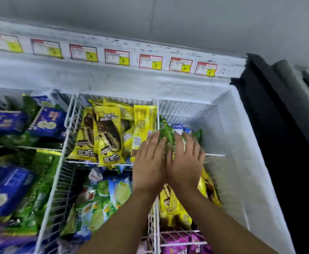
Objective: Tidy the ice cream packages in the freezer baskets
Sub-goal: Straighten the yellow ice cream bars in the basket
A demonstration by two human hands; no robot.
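- Nearest me, both forearms reach in from the bottom edge, over the purple packs (183, 242) and the yellow packs (175, 204) in the near right baskets.
- My left hand (149, 162) and right hand (185, 160) lie side by side, thumbs touching, palms down, fingers spread flat. Neither is clenched; they press on the green packages (165, 133) without closing round them.
- Those green packages sit in the far right basket (186, 105), mixed with a few blue-and-white ones (178, 127), against the wire divider (157, 114).
- I judge the step in hand to be flattening and squaring this pile. Next I would need to gather the green packs, turn them one way and pull out the strays.
- Left of the divider, the yellow chocolate bars (102, 134) stand fairly orderly; one yellow pack (142, 125) leans on the wire, just beside my left fingers.
- Beyond, the freezer wall (113, 79) carries a row of price tags (151, 61).
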